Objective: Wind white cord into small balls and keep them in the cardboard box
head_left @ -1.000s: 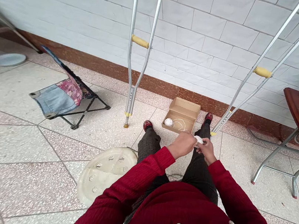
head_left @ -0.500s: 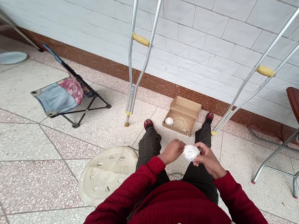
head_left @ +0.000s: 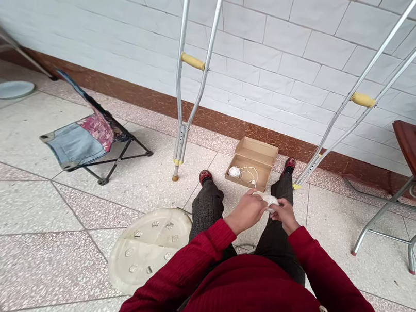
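Note:
A small ball of white yarn [head_left: 272, 201] is held above the floor between my legs, partly covered by fingers. My right hand [head_left: 285, 213] grips it from the right with thumb and fingertips. My left hand [head_left: 247, 211] is closed against the ball's left side, its fingers seemingly pinching the yarn; the strand itself is too fine to follow. Beyond both hands, an open cardboard box [head_left: 247, 181] stands on the floor between my feet. Inside it lie a second white yarn ball [head_left: 234, 172] and a loose, curling length of yarn [head_left: 252, 170].
Two crutches, a left one [head_left: 181, 136] and a right one [head_left: 331, 127], lean on the tiled wall. A folding chair [head_left: 82, 134] and a pale plate [head_left: 10, 89] are at left. A round perforated cover [head_left: 139, 276] lies near my left leg. A brown table [head_left: 414, 150] stands right.
My left hand has moved right and closed in on the yarn ball, now covering part of it. My right hand has shifted slightly up. The view has tilted a little.

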`<move>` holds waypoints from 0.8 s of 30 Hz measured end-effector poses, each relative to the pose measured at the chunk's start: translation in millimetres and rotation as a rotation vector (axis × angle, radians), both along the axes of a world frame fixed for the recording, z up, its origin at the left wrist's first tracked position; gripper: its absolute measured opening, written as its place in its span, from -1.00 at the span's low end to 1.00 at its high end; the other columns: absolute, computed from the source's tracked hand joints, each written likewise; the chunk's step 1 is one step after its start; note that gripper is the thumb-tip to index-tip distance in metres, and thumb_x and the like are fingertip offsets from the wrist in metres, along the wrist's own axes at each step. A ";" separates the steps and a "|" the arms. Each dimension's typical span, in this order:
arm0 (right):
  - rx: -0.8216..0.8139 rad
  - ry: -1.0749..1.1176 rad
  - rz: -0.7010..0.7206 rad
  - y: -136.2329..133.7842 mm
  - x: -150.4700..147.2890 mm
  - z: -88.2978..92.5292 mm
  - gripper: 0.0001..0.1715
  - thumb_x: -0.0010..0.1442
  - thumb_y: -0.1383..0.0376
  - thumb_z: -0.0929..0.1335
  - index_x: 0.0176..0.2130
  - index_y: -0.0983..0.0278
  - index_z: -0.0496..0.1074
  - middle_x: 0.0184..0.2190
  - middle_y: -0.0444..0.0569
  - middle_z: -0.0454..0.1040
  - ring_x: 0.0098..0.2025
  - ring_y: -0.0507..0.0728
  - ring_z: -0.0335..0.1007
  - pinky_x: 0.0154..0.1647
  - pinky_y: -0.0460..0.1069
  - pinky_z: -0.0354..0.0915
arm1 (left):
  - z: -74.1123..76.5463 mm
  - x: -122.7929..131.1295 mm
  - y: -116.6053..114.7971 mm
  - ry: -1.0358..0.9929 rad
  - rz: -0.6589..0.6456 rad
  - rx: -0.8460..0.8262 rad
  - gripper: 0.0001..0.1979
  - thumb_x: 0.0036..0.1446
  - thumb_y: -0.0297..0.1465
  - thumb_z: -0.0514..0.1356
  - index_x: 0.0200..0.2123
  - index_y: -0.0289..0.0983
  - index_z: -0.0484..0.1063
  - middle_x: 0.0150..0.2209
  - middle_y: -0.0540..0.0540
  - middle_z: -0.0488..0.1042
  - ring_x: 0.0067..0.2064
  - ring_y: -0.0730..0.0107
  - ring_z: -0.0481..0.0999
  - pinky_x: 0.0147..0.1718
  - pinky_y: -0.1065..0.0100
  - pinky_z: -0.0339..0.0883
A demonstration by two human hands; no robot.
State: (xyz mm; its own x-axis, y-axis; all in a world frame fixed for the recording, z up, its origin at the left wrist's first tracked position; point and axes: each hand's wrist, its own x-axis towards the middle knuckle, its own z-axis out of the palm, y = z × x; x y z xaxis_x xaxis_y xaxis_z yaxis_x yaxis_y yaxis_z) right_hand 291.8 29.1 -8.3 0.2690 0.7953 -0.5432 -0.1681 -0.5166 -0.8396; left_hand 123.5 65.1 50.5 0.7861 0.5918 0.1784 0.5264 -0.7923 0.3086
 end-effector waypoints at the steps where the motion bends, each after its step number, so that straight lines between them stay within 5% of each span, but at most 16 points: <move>1: 0.025 0.008 -0.030 5.8 2.9 7.8 -0.64 -0.16 0.31 0.44 -0.35 0.23 0.24 -0.67 -0.22 0.40 -0.68 -0.02 0.32 -0.69 -0.17 0.25 | -4.5 -0.9 -4.6 -0.009 0.013 -0.032 -0.75 0.25 -0.42 0.06 -0.42 -0.31 0.47 -0.43 -0.12 0.52 -0.32 0.32 0.48 0.09 0.14 0.14; 5: 0.191 0.163 -0.016 10.1 5.7 52.6 -0.66 -0.09 0.27 0.43 -0.30 0.23 0.25 -0.56 -0.20 0.43 -0.61 -0.05 0.34 -0.61 -0.18 0.26 | -24.0 -9.9 -9.0 -0.077 0.075 -0.213 -0.70 0.27 -0.44 0.04 -0.49 -0.29 0.46 -0.51 -0.04 0.49 -0.39 0.38 0.46 -0.08 0.28 0.27; 8: 0.300 0.305 0.230 -5.7 -3.0 87.5 -0.63 -0.10 0.32 0.44 -0.25 0.23 0.30 -0.52 -0.20 0.45 -0.63 -0.06 0.31 -0.64 -0.18 0.22 | -29.6 -18.6 2.5 -0.162 0.130 -0.291 -0.72 0.23 -0.50 0.06 -0.49 -0.28 0.46 -0.48 -0.03 0.51 -0.34 0.37 0.47 -0.17 0.36 0.30; 11: 0.266 0.290 0.435 -24.0 -11.8 103.7 -0.53 -0.16 0.39 0.46 -0.20 0.23 0.32 -0.54 -0.22 0.44 -0.65 -0.03 0.32 -0.67 -0.17 0.22 | -22.5 -26.4 20.6 -0.208 0.110 -0.271 -0.75 0.23 -0.52 0.06 -0.43 -0.27 0.48 -0.42 -0.02 0.54 -0.31 0.40 0.49 -0.03 0.31 0.24; 13: 0.219 0.249 0.520 -31.5 -14.0 96.8 -0.48 -0.19 0.41 0.46 -0.18 0.24 0.32 -0.55 -0.23 0.44 -0.66 -0.03 0.33 -0.69 -0.17 0.23 | -12.3 -30.0 32.4 -0.201 0.070 -0.219 -0.77 0.26 -0.45 0.06 -0.37 -0.26 0.50 -0.38 -0.03 0.56 -0.29 0.39 0.49 0.05 0.26 0.18; 16: 0.095 0.134 0.575 -32.1 -12.3 63.6 -0.49 -0.23 0.41 0.46 -0.22 0.25 0.32 -0.58 -0.25 0.43 -0.70 -0.03 0.32 -0.73 -0.17 0.21 | 4.9 -31.1 42.3 -0.156 0.053 -0.102 -0.78 0.27 -0.40 0.07 -0.33 -0.28 0.50 -0.35 -0.08 0.56 -0.26 0.33 0.48 0.07 0.20 0.16; 20: -0.004 -0.014 0.365 -15.2 -7.9 18.2 -0.52 -0.27 0.39 0.45 -0.29 0.26 0.28 -0.67 -0.29 0.35 -0.73 -0.02 0.28 -0.77 -0.18 0.18 | 18.5 -23.8 29.7 -0.049 0.054 -0.011 -0.73 0.26 -0.41 0.04 -0.40 -0.30 0.50 -0.43 -0.10 0.52 -0.31 0.30 0.45 0.02 0.18 0.19; 24: 0.121 -0.030 0.043 10.4 -5.5 19.2 -0.51 -0.28 0.36 0.45 -0.29 0.26 0.27 -0.64 -0.27 0.36 -0.69 -0.02 0.30 -0.70 -0.16 0.25 | 11.5 -14.2 -2.2 -0.018 0.090 -0.103 -0.71 0.26 -0.37 0.04 -0.42 -0.30 0.49 -0.45 -0.12 0.51 -0.33 0.27 0.46 -0.21 0.28 0.25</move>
